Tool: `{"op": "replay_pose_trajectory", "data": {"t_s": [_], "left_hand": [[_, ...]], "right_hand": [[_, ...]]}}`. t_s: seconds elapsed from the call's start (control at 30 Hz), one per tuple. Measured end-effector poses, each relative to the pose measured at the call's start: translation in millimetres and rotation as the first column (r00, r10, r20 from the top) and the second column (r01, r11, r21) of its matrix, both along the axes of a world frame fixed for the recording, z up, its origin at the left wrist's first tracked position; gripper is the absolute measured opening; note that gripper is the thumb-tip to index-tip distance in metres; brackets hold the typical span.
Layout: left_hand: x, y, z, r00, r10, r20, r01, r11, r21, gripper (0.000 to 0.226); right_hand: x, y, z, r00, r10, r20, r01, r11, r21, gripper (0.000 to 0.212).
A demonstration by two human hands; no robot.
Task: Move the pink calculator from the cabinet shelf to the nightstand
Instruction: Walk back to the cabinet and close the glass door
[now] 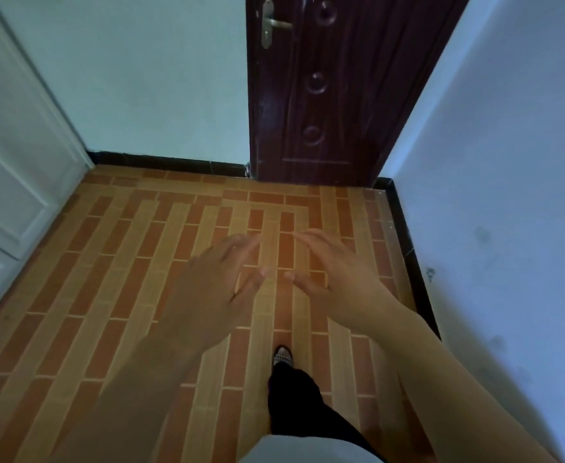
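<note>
The setting is a domestic interior, most likely a narrow entry or passage of a home. The floor [134, 295] is laid with brick-pattern tiles in orange and tan, bordered by a dark skirting strip [167, 160] along the base of the walls. The walls [147, 78] are plain, painted pale, and the right-hand wall [508, 195] carries scuff marks low down. A dark brown panelled door [334, 95] with embossed round ornaments and a brass lever handle [276, 24] stands at the far end, of the kind fitted to a dwelling. At the left edge stands a white panelled cabinet front [17, 155], household furniture in style.
</note>
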State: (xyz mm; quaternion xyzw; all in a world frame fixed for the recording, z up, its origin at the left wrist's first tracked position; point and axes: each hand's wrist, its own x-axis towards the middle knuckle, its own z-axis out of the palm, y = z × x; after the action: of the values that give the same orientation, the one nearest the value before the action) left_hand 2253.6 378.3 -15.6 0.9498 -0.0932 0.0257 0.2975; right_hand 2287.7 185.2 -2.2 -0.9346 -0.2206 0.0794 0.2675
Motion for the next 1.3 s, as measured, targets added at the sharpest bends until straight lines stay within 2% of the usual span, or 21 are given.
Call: {"op": "replay_pose_trajectory", "data": {"t_s": [0.33,0.6,0.7,1.03,1.3], "left_hand": [[185,70,-5,0.998,0.062,0.026,-0.062,0.998,0.025,0.057],[306,138,15,0.983,0.176,0.059,-0.179,0.983,0.038,0.064],[339,169,17,0.971,0.228,0.074,-0.232,0.972,0.045,0.059],[496,305,9,0.947,0.291,0.139,-0.296,0.955,0.017,0.061],[619,442,37,0.914,0.376,0.154,-0.379,0.925,-0.012,0.052]], "right_hand": [[200,73,1,0.995,0.087,0.054,-0.085,0.995,-0.046,0.061],[338,142,15,0.981,0.172,0.083,-0.175,0.984,0.024,0.058],[381,175,19,0.969,0.226,0.103,-0.232,0.971,0.05,0.057],[542,326,11,0.943,0.308,0.124,-0.318,0.945,0.074,0.056],[664,456,44,0.943,0.291,0.163,-0.31,0.944,0.108,0.054]]}}
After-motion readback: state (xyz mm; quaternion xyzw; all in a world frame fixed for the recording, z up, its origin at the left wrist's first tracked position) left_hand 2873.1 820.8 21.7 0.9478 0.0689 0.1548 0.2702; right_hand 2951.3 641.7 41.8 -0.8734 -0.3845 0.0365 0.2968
